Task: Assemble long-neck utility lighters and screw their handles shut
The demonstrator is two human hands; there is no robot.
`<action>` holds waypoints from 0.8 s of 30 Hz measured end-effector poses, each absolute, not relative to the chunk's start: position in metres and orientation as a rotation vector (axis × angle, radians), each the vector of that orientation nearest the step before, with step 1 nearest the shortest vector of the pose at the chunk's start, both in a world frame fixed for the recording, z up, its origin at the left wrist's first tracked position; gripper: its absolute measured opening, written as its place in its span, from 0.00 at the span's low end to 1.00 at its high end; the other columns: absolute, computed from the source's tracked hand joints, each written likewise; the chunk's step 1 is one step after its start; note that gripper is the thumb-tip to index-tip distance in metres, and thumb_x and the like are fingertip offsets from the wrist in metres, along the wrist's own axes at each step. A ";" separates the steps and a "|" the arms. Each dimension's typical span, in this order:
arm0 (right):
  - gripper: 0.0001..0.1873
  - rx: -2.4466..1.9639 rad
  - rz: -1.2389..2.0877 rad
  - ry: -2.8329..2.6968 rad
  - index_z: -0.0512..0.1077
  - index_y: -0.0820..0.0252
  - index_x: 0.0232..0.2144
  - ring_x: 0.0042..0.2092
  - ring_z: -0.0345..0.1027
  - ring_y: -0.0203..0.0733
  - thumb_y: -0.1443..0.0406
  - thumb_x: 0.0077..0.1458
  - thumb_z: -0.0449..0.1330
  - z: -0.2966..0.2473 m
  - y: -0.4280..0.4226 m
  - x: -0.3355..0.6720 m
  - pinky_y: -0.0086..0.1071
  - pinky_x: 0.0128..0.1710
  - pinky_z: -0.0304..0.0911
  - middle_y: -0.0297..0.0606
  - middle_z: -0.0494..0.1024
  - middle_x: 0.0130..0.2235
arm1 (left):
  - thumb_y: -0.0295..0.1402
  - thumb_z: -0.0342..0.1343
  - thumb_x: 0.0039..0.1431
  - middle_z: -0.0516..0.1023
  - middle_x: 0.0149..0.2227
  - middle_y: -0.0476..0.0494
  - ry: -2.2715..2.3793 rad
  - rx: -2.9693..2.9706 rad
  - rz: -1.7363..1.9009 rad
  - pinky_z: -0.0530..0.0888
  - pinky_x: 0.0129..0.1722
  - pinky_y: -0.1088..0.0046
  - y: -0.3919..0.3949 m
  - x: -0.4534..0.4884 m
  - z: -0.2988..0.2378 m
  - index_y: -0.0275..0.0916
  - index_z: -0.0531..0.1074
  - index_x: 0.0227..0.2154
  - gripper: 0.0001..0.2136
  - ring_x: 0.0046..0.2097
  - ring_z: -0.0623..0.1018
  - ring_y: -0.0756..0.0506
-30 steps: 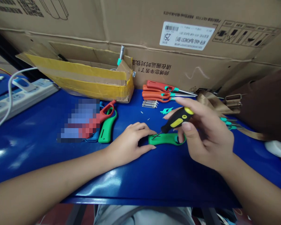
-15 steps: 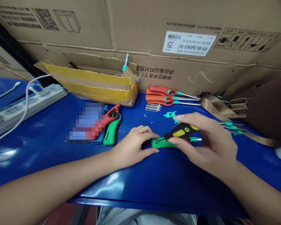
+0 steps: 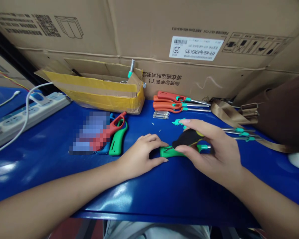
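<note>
Your left arm (image 3: 64, 191), bare, slants inward from the lower left, its wrist nearly straight; the left hand (image 3: 141, 154) is low, fingers bunched and bent, the thumb apart below the forefinger in a pinch. Your right arm (image 3: 271, 196), also bare, enters from the lower right; the right hand (image 3: 219, 152) grips with forefinger above and thumb below, both pointing left, the remaining fingers mostly hidden.

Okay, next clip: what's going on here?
A person is working on a green lighter lying on a blue table. The left hand steadies its end between thumb and fingers, while the right hand holds a black-and-yellow screwdriver with its shaft angled down over that end. Behind them lie several orange-red lighters, near a yellow-taped cardboard box.
</note>
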State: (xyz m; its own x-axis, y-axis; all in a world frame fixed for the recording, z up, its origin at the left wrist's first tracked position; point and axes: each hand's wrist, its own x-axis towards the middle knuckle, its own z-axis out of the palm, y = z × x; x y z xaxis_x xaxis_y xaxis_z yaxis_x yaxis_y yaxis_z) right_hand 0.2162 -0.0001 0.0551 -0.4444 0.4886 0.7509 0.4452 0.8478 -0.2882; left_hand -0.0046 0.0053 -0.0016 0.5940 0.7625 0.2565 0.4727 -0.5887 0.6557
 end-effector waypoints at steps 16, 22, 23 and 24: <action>0.27 -0.735 0.220 -2.101 0.68 0.46 0.64 0.32 0.76 0.38 0.69 0.66 0.58 0.063 -0.004 0.220 0.35 0.31 0.76 0.40 0.79 0.56 | 0.35 0.67 0.61 0.77 0.44 0.42 0.995 2.282 0.692 0.72 0.52 0.58 0.007 -0.004 -0.002 0.38 0.77 0.47 0.13 0.48 0.76 0.40; 0.31 -0.559 0.176 -2.207 0.66 0.50 0.65 0.41 0.79 0.40 0.76 0.64 0.54 0.070 -0.001 0.229 0.34 0.38 0.77 0.40 0.81 0.53 | 0.36 0.68 0.60 0.77 0.44 0.42 0.990 2.276 0.700 0.72 0.52 0.58 0.007 -0.004 -0.004 0.38 0.77 0.47 0.15 0.48 0.76 0.40; 0.30 -0.551 0.096 -2.204 0.68 0.50 0.63 0.44 0.79 0.41 0.76 0.63 0.56 0.070 0.000 0.228 0.33 0.40 0.77 0.40 0.81 0.52 | 0.36 0.68 0.60 0.77 0.44 0.43 0.992 2.276 0.702 0.72 0.52 0.57 0.007 -0.004 -0.004 0.39 0.76 0.47 0.15 0.48 0.76 0.40; 0.28 -0.561 0.021 -2.188 0.71 0.51 0.61 0.44 0.79 0.41 0.76 0.62 0.59 0.070 0.001 0.227 0.33 0.40 0.76 0.39 0.82 0.49 | 0.36 0.67 0.60 0.77 0.44 0.43 0.994 2.275 0.698 0.72 0.52 0.57 0.007 -0.004 -0.004 0.39 0.76 0.48 0.14 0.48 0.76 0.40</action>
